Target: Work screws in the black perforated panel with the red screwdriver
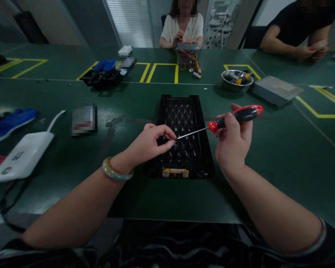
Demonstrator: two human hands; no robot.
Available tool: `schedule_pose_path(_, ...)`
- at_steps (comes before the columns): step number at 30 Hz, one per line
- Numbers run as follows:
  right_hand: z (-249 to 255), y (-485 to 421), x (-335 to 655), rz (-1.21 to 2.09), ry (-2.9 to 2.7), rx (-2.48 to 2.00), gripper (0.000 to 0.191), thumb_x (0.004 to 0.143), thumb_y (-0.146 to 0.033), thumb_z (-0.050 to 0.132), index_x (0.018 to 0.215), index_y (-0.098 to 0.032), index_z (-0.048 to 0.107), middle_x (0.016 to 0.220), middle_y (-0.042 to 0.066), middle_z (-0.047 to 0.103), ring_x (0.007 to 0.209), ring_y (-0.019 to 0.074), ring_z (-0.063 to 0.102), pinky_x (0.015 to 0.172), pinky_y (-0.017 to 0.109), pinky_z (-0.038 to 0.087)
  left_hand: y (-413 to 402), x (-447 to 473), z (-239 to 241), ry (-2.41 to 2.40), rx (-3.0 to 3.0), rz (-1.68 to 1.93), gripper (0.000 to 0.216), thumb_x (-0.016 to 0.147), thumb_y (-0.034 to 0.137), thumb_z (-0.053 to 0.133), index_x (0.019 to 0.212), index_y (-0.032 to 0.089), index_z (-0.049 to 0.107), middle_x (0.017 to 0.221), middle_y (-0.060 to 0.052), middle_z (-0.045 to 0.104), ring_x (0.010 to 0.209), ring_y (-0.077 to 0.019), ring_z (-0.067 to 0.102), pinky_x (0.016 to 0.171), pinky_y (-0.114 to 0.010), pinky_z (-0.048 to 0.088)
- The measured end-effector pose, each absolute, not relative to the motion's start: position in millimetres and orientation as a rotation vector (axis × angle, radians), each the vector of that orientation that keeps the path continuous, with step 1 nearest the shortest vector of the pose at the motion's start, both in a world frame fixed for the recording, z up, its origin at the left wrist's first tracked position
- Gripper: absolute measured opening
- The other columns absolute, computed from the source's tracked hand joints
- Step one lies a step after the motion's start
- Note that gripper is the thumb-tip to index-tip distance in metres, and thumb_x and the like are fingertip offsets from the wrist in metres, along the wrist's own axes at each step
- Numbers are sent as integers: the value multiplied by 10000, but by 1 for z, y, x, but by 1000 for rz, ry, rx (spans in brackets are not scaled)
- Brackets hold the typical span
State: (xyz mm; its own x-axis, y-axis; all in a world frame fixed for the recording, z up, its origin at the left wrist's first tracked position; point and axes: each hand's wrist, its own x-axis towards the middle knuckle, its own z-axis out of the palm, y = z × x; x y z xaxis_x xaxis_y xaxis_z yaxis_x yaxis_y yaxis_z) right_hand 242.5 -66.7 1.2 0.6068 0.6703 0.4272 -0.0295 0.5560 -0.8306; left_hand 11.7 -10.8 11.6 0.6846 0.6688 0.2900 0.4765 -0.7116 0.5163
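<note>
A red and black screwdriver (pixel 241 114) is gripped by its handle in my right hand (pixel 234 143), its shaft slanting down to the left. At the tip, the thumb and fingers of my left hand (pixel 145 145) are pinched together. Whatever lies between them is too small to make out. Both hands are over a black plastic panel (pixel 203 149) with a quilted diamond pattern and raised edges, flat on the table. A small yellow-orange circuit board (pixel 175 173) with metal ports sits at the panel's near end.
Left on the green table (pixel 123 201) lie a white cabled device (pixel 25 156), a blue glove (pixel 13 121) and a small boxy item (pixel 84 120). Farther back are a black tray (pixel 102 78), a metal bowl (pixel 236 87) and a grey metal box (pixel 277 89). Two people sit opposite.
</note>
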Motion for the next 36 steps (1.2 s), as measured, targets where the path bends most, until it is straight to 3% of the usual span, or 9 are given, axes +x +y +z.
schedule_pose_path(13,3,-66,242,437,-815,-903,342,891,-430,661,1163,-272,527,886,-12,634,608,112,560,477,240,410,-10,14,13,966,2305,671,153,932,367,682,965,222,718,987,-20,770,928,-188,689,915,-385,465)
schedule_pose_path(16,4,-67,243,394,-835,-904,340,905,-411,642,1196,-281,523,879,-19,612,587,107,518,499,246,399,-11,14,15,936,2313,675,142,953,353,655,979,221,701,981,-14,762,938,-188,682,974,-412,424)
schedule_pose_path(22,5,-70,242,258,-951,-903,386,901,-431,664,1239,-294,537,891,-1,587,723,156,589,703,340,547,-27,19,26,715,2500,385,126,966,386,659,974,290,740,1063,7,679,1087,-208,584,1015,-436,274)
schedule_pose_path(27,1,-79,235,218,-1079,-945,392,912,-442,670,1267,-318,561,974,15,603,834,186,617,882,431,559,-42,26,25,645,2576,222,127,966,393,656,989,337,767,1086,-7,628,1123,-224,525,986,-433,244)
schedule_pose_path(32,1,-82,233,275,-1116,-917,372,918,-416,663,1263,-320,563,938,-2,594,757,163,602,875,439,558,-46,31,23,671,2621,197,134,961,385,654,977,329,774,1102,-23,621,1130,-238,509,998,-459,236)
schedule_pose_path(36,3,-82,232,323,-1059,-986,401,890,-408,687,1256,-304,562,979,16,587,864,193,621,896,457,569,-46,33,24,657,2633,156,145,967,370,637,979,321,773,1116,-24,630,1132,-239,514,993,-461,241)
